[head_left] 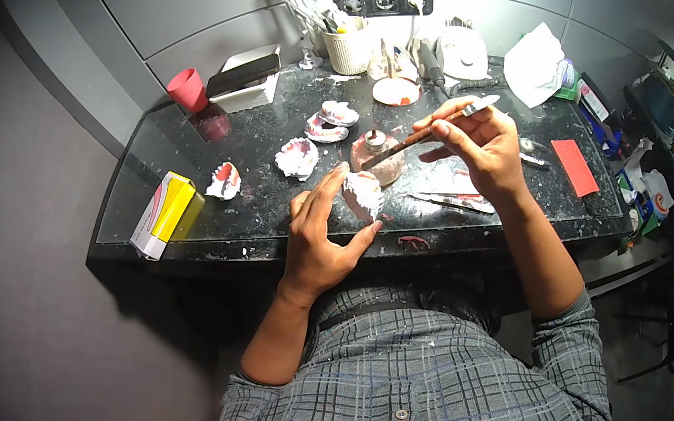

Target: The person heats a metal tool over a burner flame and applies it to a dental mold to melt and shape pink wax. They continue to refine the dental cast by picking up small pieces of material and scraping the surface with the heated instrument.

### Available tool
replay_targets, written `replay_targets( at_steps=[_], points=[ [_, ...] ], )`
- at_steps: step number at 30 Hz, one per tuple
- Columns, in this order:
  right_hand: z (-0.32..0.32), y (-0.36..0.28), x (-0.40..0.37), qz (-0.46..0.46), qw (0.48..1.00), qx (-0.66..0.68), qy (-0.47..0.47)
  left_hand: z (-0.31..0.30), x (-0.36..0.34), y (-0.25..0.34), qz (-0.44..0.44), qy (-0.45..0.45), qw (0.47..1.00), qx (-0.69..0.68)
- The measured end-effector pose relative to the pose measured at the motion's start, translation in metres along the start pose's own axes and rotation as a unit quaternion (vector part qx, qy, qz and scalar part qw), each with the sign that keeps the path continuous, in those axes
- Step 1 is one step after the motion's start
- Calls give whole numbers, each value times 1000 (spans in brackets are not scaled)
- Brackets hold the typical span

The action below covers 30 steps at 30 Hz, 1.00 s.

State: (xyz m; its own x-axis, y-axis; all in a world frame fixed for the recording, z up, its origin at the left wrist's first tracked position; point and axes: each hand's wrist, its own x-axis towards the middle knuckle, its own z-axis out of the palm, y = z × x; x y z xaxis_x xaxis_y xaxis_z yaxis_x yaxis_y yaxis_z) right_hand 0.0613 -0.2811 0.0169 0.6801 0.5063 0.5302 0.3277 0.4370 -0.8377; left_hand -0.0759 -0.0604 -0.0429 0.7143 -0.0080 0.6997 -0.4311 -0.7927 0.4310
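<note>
Fingers of the left hand [320, 193] curl around a dental cast [363, 194]. The thumb is pressed against its near edge and the fingertips close on its far side, so the white-and-pink piece sits clamped just above the front edge of the bench. The left hand [319, 239] is the nearer of the two to the cast.

The right hand [479, 145] hovers beyond it and to the right, thumb and fingers pinched together on a wax knife [424, 134] with a brown handle. The tool's long axis runs diagonally. One metal blade points up and away past the knuckles, while the lower end slants down and left toward the cast. That end stops over a glass spirit lamp [377, 153] that stands just behind the cast. Whether the tip touches the lamp cannot be told.

Four more casts lie well apart from the hands on the left of the black glass bench [246, 227], two closer [298, 157] [224, 181] and two farther back [326, 129] [339, 111]. Loose instruments [453, 200] rest beside the right wrist. At the margins are a yellow-and-white box [164, 214], a red cup [188, 89], a bowl of reddish wax [396, 91] and a red card [575, 166].
</note>
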Motion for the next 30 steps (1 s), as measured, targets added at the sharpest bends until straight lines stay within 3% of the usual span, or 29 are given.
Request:
replay_targets(
  at_steps=[14,17,30],
  points=[
    [-13,-4,-1,7,1000,9,-12,-3,1,3,-41,3,999,-23],
    [-13,3,4,-13,994,-25,102,-3,1,4,-47,2,998,-31],
    [-13,7,5,9,994,-37,101,-2,1,2,-42,0,999,-10]
  ],
)
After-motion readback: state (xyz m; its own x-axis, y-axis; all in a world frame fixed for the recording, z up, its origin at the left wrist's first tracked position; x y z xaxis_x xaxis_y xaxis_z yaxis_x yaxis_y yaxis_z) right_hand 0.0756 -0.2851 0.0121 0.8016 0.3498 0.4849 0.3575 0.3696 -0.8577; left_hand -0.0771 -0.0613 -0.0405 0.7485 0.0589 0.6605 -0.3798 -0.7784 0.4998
